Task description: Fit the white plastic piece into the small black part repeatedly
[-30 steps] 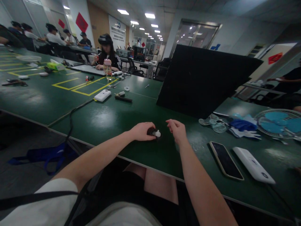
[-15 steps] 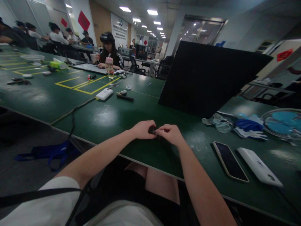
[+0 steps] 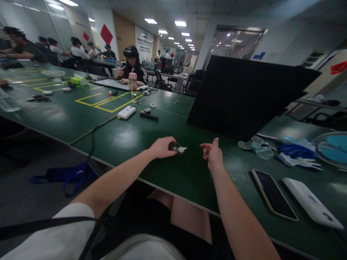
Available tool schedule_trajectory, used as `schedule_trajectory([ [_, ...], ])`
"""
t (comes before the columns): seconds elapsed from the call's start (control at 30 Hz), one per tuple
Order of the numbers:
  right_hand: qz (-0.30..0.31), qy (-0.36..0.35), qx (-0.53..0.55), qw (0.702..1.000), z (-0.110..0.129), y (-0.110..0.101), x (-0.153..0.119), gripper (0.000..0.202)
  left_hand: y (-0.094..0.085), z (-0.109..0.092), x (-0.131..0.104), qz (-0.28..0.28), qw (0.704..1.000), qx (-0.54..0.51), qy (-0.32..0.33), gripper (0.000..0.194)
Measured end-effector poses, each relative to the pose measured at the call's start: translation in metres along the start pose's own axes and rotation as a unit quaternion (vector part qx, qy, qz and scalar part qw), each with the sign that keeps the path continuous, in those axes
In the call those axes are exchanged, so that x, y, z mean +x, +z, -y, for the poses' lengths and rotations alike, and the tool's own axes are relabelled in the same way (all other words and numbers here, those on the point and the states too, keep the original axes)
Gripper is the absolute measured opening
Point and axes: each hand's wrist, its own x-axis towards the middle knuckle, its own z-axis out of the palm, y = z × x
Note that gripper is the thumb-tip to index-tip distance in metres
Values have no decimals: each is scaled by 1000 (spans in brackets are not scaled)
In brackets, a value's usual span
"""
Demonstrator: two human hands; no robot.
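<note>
My left hand (image 3: 163, 147) is wrapped round a small dark object (image 3: 172, 146) just above the green table (image 3: 162, 177). From the object's right end a whitish tip (image 3: 181, 149) sticks out toward the right. What exactly the object is cannot be made out. To the right of it, apart from it, my right hand (image 3: 214, 154) is raised with the thumb up and the index finger stretched toward the left. Nothing shows between its fingers.
A large black panel (image 3: 244, 97) stands beyond my right hand. At right lie a phone (image 3: 274, 195), a white device (image 3: 311, 202), blue-and-white gloves (image 3: 298, 151) and a fan (image 3: 333, 146). Another white device (image 3: 126, 112) is left of centre. A person (image 3: 132, 68) sits across the table.
My right hand has let go of the object's end and moved right, its thumb and index finger now apart. The whitish tip now shows. The camera view has shifted slightly left.
</note>
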Motion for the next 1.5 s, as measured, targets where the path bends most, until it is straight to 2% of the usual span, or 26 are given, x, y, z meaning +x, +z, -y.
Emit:
schedule_trajectory([
  [0.1, 7, 7, 0, 1000, 1, -2, -1, 79, -21, 34, -5, -80, 993, 30, -84, 46],
  [0.2, 20, 19, -12, 1000, 1, -3, 0, 79, -46, 70, -17, -168, 973, 100, -120, 43],
  [0.27, 21, 27, -23, 999, 1, -2, 1, 80, -64, 90, -27, -189, 963, 146, -122, 43],
  [0.33, 23, 29, -31, 999, 1, -2, 2, 80, -81, 104, -36, -173, 962, 175, -121, 44],
  [0.47, 27, 24, -26, 999, 1, -2, 3, 82, -105, 112, -45, -94, 959, 257, -71, 49],
  [0.6, 43, 9, -30, 999, 0, -1, 2, 80, -114, 106, -47, -56, 955, 290, -24, 48],
  [0.67, 46, 6, -35, 998, -1, -2, 2, 79, -114, 104, -48, -67, 966, 247, -36, 45],
  [0.73, 49, 2, -39, 998, -2, -2, 3, 79, -112, 103, -47, -124, 975, 159, -94, 41],
  [0.8, 53, 0, -42, 998, -2, -2, 2, 80, -108, 103, -45, -189, 966, 70, -160, 37],
  [0.87, 52, 1, -43, 998, -2, -2, 2, 80, -104, 103, -38, -227, 953, 22, -198, 36],
  [1.0, 50, 0, -37, 998, 0, -2, 0, 80, -86, 100, -13, -237, 949, -4, -206, 35],
  [1.1, 50, -4, -30, 998, 1, -3, -2, 80, -63, 92, 11, -243, 942, -67, -223, 33],
  [1.2, 26, -3, -29, 999, 3, -3, -4, 79, -33, 77, 32, -204, 944, -119, -232, 40],
  [1.3, -16, -4, -28, 999, 6, -4, -6, 79, -3, 51, 44, -121, 972, -70, -191, 49],
  [1.4, -72, -17, -5, 997, 9, -9, -4, 81, 27, 10, 51, -41, 992, 1, -117, 53],
  [1.5, -146, -32, 39, 988, 10, -22, 5, 86, 58, -39, 54, 7, 997, 16, -69, 55],
])
